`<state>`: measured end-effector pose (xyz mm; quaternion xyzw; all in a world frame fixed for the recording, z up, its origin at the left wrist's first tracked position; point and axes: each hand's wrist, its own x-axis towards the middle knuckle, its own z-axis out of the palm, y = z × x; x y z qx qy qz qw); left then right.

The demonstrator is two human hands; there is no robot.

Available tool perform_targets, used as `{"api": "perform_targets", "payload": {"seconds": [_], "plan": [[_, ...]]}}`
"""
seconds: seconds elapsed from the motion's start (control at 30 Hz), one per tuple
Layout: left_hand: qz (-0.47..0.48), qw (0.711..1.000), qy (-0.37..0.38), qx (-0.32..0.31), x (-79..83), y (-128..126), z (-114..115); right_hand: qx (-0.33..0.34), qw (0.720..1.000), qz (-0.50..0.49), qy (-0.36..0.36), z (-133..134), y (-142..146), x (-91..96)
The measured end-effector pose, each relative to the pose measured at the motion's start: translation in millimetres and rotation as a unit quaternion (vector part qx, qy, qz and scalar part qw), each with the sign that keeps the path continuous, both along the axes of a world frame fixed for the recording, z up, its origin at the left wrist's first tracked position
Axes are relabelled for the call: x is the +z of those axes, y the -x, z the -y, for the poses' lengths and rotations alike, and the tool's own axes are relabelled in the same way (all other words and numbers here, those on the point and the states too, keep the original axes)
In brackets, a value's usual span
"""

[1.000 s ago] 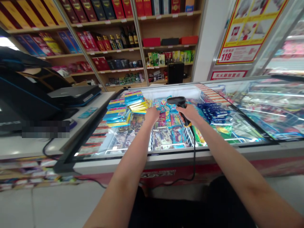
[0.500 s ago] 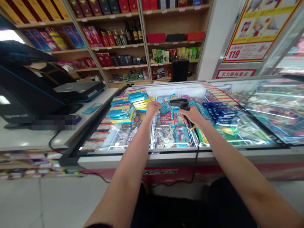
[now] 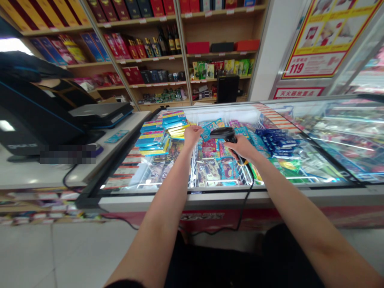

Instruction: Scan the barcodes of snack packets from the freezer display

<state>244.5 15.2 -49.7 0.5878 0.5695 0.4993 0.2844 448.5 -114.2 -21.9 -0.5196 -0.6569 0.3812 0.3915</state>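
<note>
My right hand (image 3: 242, 147) is wrapped round the handle of a black barcode scanner (image 3: 223, 133). The scanner's head points left, towards my other hand. Between the thumb and fingers of my left hand (image 3: 193, 135) is the edge of a blue packet (image 3: 207, 132), partly covered by the scanner head. Both hands are above the glass top of a chest freezer (image 3: 162, 202). Beside my left hand, blue-and-yellow packets (image 3: 154, 140) lie in stacks. Dark blue packets (image 3: 277, 142) form a pile to the right of my right hand.
The scanner's black cord (image 3: 244, 204) hangs down the freezer front. On the left counter (image 3: 129, 132) stand a black checkout terminal (image 3: 33, 112) and a flat scale (image 3: 100, 114), with another blue packet (image 3: 117, 136) near them. Shelves (image 3: 150, 60) of boxes and bottles line the back wall.
The scanner has shifted slightly left and down, its head tilting nearer the blue packet. Its cord has swung a little. My left hand has barely moved.
</note>
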Motion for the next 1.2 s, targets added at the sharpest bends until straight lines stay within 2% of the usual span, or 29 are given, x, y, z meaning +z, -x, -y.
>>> {"api": "perform_targets", "payload": {"seconds": [0.77, 0.93, 1.07, 1.2], "plan": [[-0.003, 1.000, 0.001, -0.002, 0.4, -0.2, 1.1, 0.001, 1.000, 0.008, 0.012, -0.1, -2.7, -1.4], [0.086, 0.995, 0.031, -0.035, 3.9, -10.9, 8.4, -0.017, 0.998, -0.050, 0.017, 2.0, -7.4, -0.5], [0.177, 0.979, 0.065, -0.075, 8.0, -31.0, 19.8, -0.054, 0.995, -0.087, 0.019, 9.6, -17.7, 2.6], [0.228, 0.963, 0.093, -0.110, 11.0, -54.1, 31.2, -0.093, 0.989, -0.114, 0.008, 17.4, -37.1, 3.4]]}}
